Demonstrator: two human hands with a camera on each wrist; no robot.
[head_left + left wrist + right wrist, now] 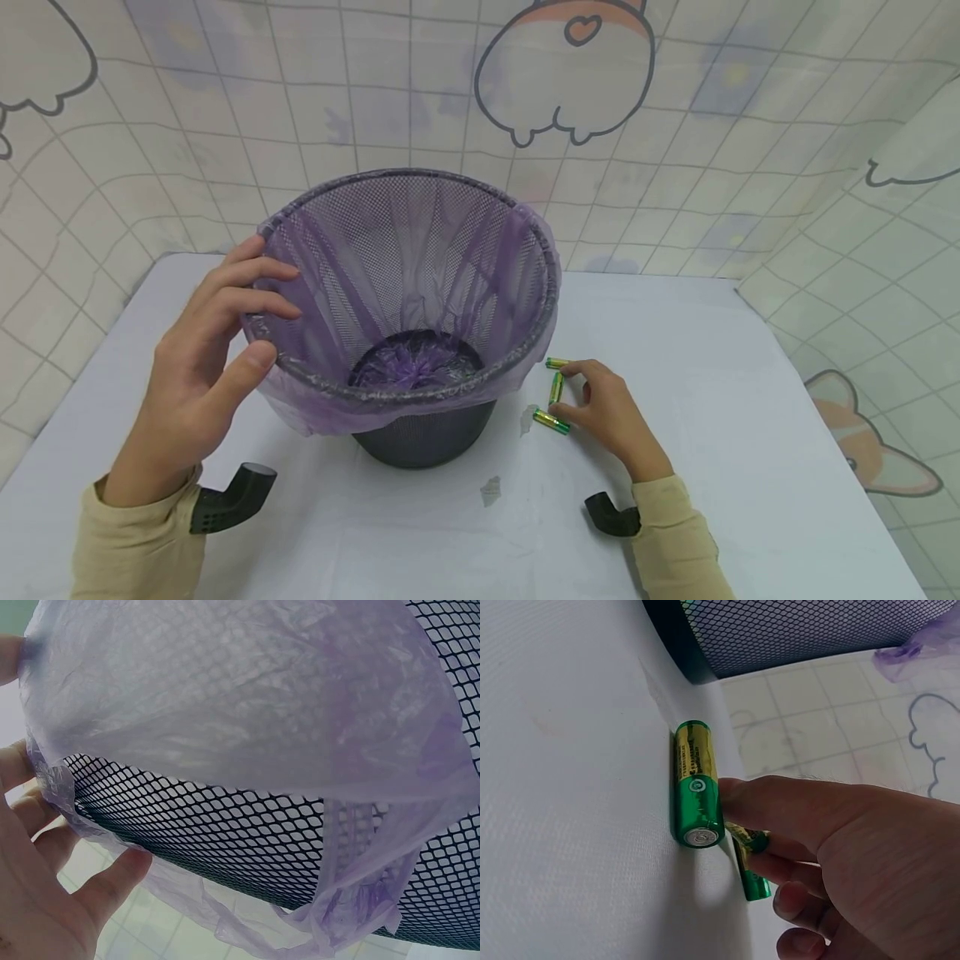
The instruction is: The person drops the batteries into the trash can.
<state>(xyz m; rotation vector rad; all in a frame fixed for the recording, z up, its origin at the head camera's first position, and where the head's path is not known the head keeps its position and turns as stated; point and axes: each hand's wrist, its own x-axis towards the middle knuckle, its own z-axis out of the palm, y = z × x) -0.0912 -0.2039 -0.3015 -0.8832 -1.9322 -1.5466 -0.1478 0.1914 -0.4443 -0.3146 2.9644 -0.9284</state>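
Observation:
A black mesh wastebasket (420,442) lined with a purple plastic bag (480,275) stands on the white table. My left hand (198,367) holds its rim on the left side, fingers over the edge and thumb at the front. In the left wrist view, the bag (247,697) drapes over the mesh outside. Right of the basket lie green and gold batteries. My right hand (603,412) pinches the middle battery (556,388) between thumb and index finger. Another battery (551,422) lies in front of it, beside the thumb, and a third battery (555,363) behind it, near the index fingertip.
The table (675,325) is covered in white and bordered by a hanging checked cloth (675,167) with cartoon animals. Small grey worn patches (491,492) mark the cover before the basket. A black wrist device (234,500) sits at each sleeve.

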